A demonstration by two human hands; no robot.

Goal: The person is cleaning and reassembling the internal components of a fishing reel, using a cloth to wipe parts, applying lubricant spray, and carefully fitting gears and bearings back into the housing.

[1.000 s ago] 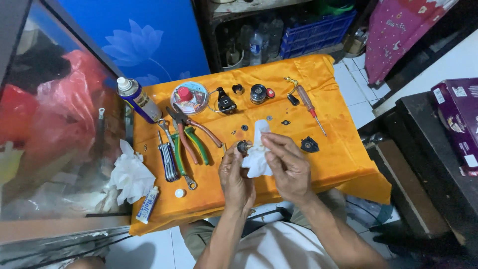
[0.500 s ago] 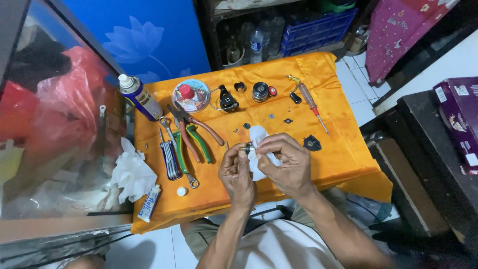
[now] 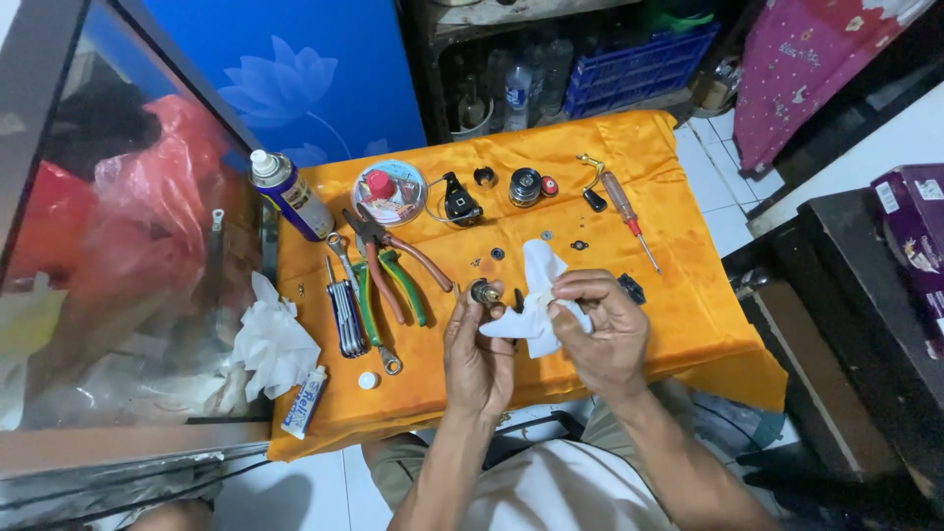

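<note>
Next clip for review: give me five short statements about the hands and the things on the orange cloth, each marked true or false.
1. The left hand holds a small round metal part. True.
2. The right hand holds a screwdriver. False: it holds a white tissue; the screwdriver lies on the orange cloth.
3. The spray can stands at the cloth's left rear corner. True.
4. The pliers lie to the right of the hands. False: they lie to the left.
5. A crumpled white tissue lies at the cloth's left edge. True.
</note>
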